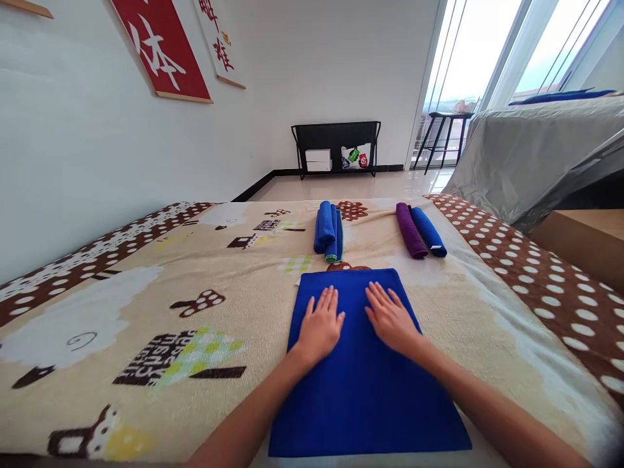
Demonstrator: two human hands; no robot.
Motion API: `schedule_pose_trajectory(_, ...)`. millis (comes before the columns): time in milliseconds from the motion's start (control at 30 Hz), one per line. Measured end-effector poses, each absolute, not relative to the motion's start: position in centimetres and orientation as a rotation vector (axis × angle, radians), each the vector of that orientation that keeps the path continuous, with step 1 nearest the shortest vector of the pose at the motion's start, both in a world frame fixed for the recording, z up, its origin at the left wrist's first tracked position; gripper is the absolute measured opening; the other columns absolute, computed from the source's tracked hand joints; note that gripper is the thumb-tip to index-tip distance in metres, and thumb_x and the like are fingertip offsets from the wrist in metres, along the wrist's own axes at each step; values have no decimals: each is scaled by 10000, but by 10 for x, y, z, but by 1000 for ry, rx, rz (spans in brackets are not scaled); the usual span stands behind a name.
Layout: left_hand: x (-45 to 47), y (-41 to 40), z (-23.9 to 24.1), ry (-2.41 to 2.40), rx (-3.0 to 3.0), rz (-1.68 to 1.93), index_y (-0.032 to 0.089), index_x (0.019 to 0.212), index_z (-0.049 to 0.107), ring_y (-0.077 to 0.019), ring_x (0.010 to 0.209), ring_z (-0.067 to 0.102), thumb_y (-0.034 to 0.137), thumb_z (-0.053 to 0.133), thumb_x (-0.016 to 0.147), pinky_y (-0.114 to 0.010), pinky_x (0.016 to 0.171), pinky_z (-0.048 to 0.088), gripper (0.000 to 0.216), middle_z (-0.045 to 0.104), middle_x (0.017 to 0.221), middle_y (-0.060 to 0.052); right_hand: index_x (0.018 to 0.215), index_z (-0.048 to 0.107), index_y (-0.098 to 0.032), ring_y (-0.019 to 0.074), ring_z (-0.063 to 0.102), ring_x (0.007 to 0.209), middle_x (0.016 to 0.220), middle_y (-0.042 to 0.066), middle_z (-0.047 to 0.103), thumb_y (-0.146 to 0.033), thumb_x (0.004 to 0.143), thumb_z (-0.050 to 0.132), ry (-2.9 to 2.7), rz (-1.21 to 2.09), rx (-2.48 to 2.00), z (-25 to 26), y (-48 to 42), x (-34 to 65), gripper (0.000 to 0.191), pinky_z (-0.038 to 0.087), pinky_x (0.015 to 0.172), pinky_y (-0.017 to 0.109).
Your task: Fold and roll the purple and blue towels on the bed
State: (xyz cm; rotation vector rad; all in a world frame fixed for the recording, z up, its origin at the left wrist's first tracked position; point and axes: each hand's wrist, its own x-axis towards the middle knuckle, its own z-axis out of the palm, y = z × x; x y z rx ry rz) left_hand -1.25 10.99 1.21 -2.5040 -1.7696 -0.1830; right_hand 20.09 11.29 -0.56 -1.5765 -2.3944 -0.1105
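A blue towel (361,403) lies spread flat on the patterned blanket in front of me, a small white tag showing at its far left corner. My left hand (322,325) rests palm down on its left half, fingers stretched out. On the right half lies my right hand (390,315), also flat with fingers extended. Beyond the towel's far edge sits a stack of rolled blue towels (329,231), one with a green edge. Farther right, a purple rolled towel (411,231) lies beside another blue rolled towel (429,232).
The beige blanket (263,292) has brown polka-dot borders and covers the surface under the towels. A grey-covered piece of furniture (536,149) stands at right, near a black stool (443,130). Against the far wall is a black rack (336,140). Red and white scrolls hang left.
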Motion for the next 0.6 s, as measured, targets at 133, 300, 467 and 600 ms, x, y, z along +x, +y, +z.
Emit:
schedule_pose_trajectory(133, -1, 15, 3, -1401, -2679, -164, 154, 1522, 338, -213, 1483, 309, 380, 422, 977, -389, 1205, 286, 596, 335, 1597, -67, 1503, 410, -145, 202, 295, 1471, 1575, 64, 302, -364, 999, 412, -2609, -164, -1228, -8, 17, 192, 549, 328, 1189, 369)
schedule_pose_trajectory(300, -51, -47, -8, -821, -2500, -370, 205, 1411, 528, -234, 1387, 467, 479, 470, 973, -468, 1256, 123, 519, 578, 1433, -57, 1449, 486, -124, 219, 430, 1395, 1516, 68, 420, -372, 961, 515, -2684, -557, -712, -9, -41, 251, 548, 316, 1203, 363)
schedule_pose_trajectory(467, -110, -59, 1, -753, -2582, -332, 194, 1322, 607, -194, 1313, 553, 177, 378, 979, -384, 1181, 355, 413, 635, 1365, -17, 1392, 549, -118, 207, 464, 1371, 1466, 56, 486, -175, 928, 496, -2656, -495, -788, -16, -59, 305, 470, 267, 1227, 364)
schedule_pose_trajectory(600, -137, -68, 0, -914, -2613, -491, 172, 1282, 623, -179, 1263, 598, 96, 355, 980, -315, 1056, 482, 411, 706, 1255, -56, 1409, 523, -87, 251, 476, 1361, 1458, 94, 499, -191, 918, 499, -2624, -453, -856, -27, -72, 334, 503, 362, 1175, 378)
